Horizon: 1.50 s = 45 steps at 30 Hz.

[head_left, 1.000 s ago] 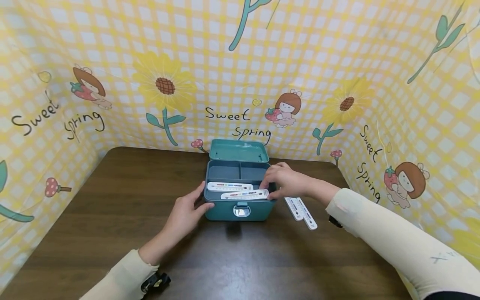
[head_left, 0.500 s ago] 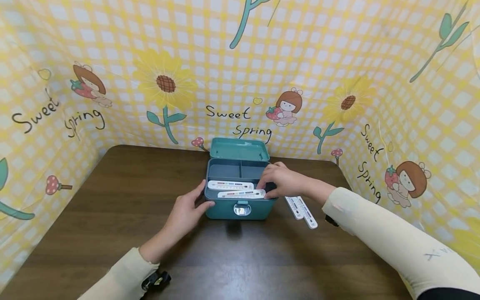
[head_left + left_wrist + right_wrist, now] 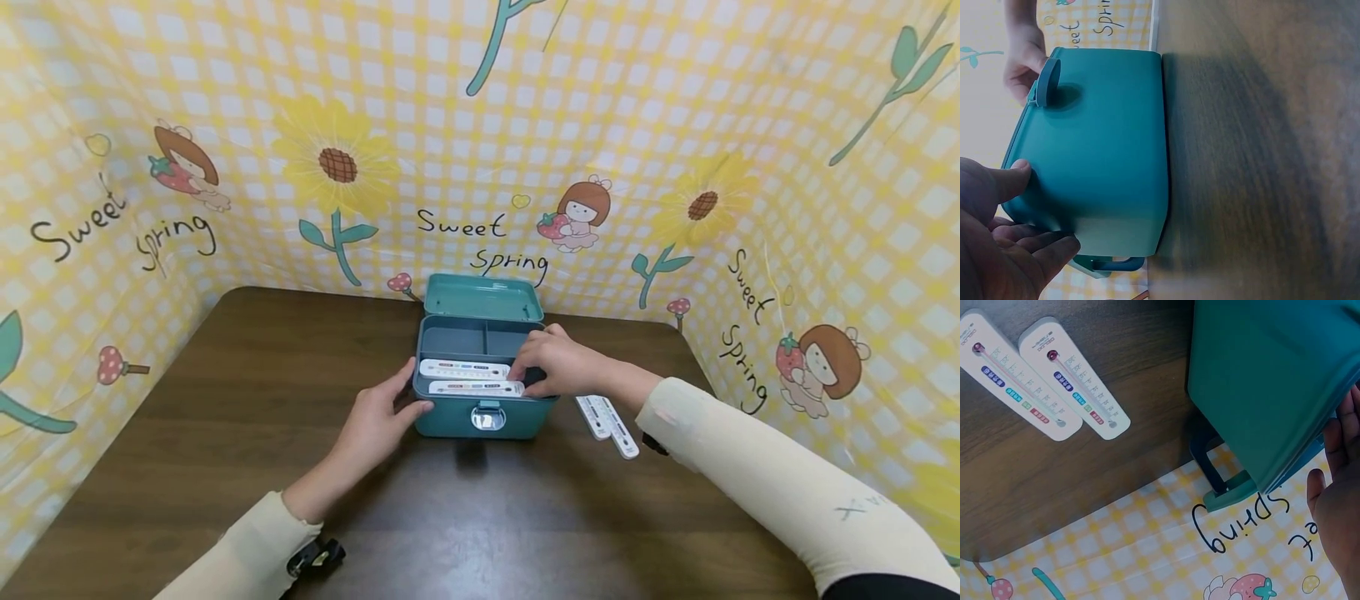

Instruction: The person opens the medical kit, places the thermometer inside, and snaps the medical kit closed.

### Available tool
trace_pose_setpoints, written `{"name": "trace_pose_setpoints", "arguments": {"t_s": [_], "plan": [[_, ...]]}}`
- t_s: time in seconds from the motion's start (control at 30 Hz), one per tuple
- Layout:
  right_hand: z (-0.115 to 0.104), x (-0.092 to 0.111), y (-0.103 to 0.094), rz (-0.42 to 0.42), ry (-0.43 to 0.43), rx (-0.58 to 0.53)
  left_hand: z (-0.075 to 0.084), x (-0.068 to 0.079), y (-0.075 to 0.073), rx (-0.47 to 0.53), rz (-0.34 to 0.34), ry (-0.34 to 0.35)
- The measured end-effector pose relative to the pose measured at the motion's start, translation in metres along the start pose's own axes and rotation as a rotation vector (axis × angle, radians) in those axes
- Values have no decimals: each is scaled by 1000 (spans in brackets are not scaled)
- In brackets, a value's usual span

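A teal storage box [image 3: 448, 422] stands with its lid [image 3: 483, 296] raised at the back. My left hand [image 3: 375, 425] rests against the box's left front corner, thumb on the front and straight fingers along the side. My right hand [image 3: 562, 364] reaches over the right rim and pinches the right end of a white thermometer [image 3: 471, 389], which lies along the front inside the box. Just behind it lies another white thermometer [image 3: 459, 369]. Two more thermometers, a nearer one [image 3: 1016, 378] and one beside it [image 3: 1075, 378], lie on the table right of the box. My right fingertips are partly hidden.
A grey-blue divided tray [image 3: 453, 337] fills the back of the box. On its front is a clear latch [image 3: 488, 418]. The brown wooden table [image 3: 300, 350] ends at a yellow checked cloth wall [image 3: 450, 167].
My right hand has shifted slightly left with the front thermometer, whose tilt has levelled until it lies nearly parallel to the one behind. My left hand stays at the box's corner.
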State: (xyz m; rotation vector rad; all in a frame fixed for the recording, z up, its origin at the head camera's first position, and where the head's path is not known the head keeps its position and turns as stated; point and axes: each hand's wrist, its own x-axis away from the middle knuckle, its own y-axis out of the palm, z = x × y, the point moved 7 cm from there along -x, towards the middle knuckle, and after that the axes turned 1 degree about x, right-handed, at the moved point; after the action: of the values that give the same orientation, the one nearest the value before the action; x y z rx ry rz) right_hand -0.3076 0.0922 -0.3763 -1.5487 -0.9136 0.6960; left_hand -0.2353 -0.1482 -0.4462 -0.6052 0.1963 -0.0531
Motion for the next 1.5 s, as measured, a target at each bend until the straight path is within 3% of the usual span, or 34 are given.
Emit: {"name": "trace_pose_setpoints", "arguments": {"t_s": [0.2,0.6,1.0,1.23,1.37,1.5], "plan": [[0,-1,1,17,14,2,3,-1,1,-2,-12,-10],[-2,0,2,126,-9,39,5,-5,0,-12,-5,4],[2,6,0,136,1,-44,-1,-2,-1,-23,2,-1],[17,30,-20,236,85,-85,0,-3,0,-42,6,4],[26,56,-32,351,129,-102,0,-5,4,-45,6,9],[34,87,-32,504,221,-150,0,-5,5,-42,9,5]]}}
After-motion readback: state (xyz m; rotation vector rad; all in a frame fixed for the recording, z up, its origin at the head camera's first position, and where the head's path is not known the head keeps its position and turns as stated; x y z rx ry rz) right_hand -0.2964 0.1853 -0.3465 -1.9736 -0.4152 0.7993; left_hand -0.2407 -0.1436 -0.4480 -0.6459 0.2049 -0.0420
